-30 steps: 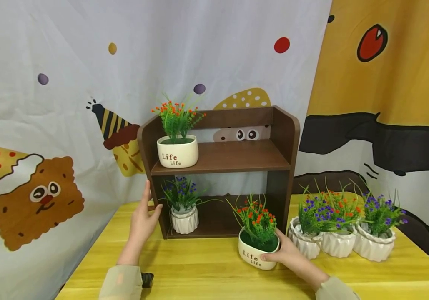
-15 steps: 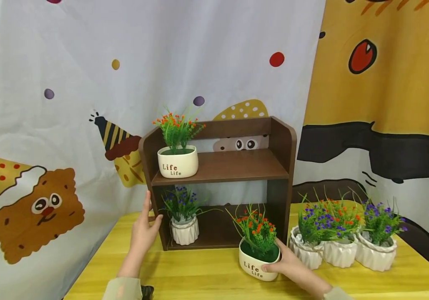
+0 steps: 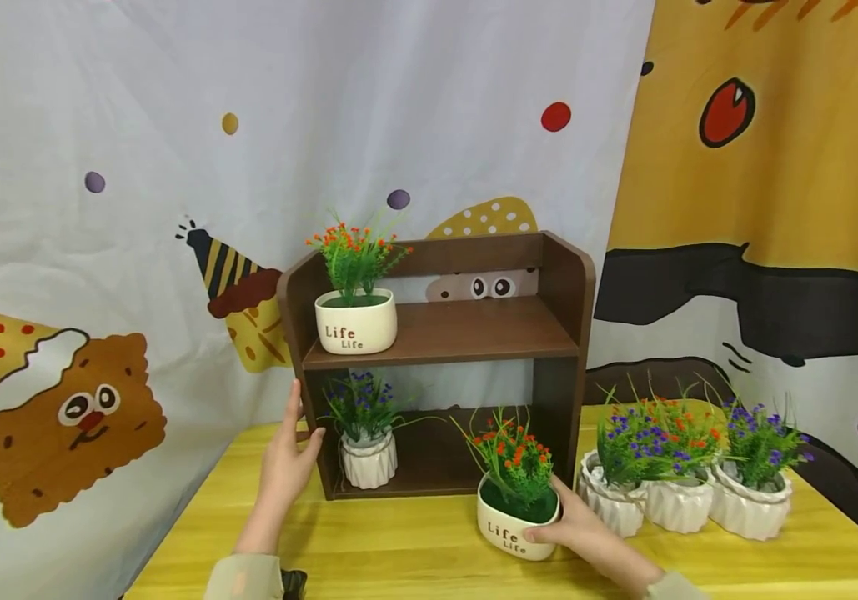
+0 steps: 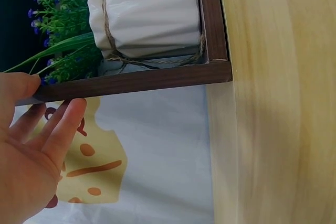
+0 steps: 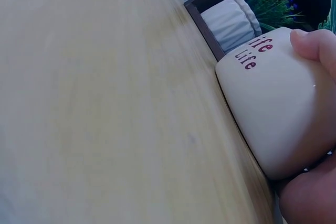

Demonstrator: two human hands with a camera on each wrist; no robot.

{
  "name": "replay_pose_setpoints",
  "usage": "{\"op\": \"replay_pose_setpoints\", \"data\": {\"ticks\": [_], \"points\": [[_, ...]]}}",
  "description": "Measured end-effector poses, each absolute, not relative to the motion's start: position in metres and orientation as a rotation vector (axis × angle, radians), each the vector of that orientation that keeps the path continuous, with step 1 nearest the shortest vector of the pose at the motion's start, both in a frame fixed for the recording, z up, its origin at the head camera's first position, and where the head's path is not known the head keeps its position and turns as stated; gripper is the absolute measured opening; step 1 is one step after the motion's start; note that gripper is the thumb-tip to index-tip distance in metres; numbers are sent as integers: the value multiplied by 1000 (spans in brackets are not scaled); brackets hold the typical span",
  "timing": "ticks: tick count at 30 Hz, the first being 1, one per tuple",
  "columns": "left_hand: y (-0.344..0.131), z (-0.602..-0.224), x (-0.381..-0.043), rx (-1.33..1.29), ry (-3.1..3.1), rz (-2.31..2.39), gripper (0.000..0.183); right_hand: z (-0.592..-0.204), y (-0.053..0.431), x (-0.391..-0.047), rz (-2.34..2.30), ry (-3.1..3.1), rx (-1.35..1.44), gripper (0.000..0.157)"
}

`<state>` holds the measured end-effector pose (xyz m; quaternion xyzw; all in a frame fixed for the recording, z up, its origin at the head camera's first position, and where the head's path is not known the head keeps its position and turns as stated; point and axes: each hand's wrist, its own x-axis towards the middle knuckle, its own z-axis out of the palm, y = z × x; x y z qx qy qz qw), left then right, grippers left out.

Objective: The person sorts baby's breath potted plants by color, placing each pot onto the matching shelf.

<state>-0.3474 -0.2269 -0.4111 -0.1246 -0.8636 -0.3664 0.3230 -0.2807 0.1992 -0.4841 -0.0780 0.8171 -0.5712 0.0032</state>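
Observation:
My right hand (image 3: pixel 581 527) grips the right side of a cream oval flowerpot (image 3: pixel 513 533) marked "Life", its thumb on the front wall. The pot holds a green plant with orange flowers and is at the tabletop in front of the shelf's lower right. On the left, my left hand (image 3: pixel 288 467) is at the side panel of a dark brown two-tier shelf (image 3: pixel 439 360). Its thumb (image 4: pixel 23 85) lies at the panel's front edge and its extended fingers reach along the outer face. A white ribbed pot (image 4: pixel 149 14) with purple flowers and twine stands inside, close by.
Another "Life" pot (image 3: pixel 357 327) with orange flowers stands on the upper tier's left. Several white ribbed pots (image 3: pixel 751 504) with purple or orange flowers cluster on the yellow wooden table (image 3: pixel 398 550), right of the shelf. A cartoon-printed curtain (image 3: pixel 136 250) hangs behind.
The head view has tilted up slightly, so the scene sits lower in it. Both hands and the gripped flowerpot keep their places relative to the shelf.

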Motion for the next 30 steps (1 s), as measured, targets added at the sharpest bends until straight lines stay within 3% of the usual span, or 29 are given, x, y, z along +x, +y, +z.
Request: {"op": "replay_pose_setpoints", "data": {"ticks": [30], "points": [[-225,-411,-347,-362,-2213,-933,92,-444,199,-276,-1843,2424,-480,99]]}}
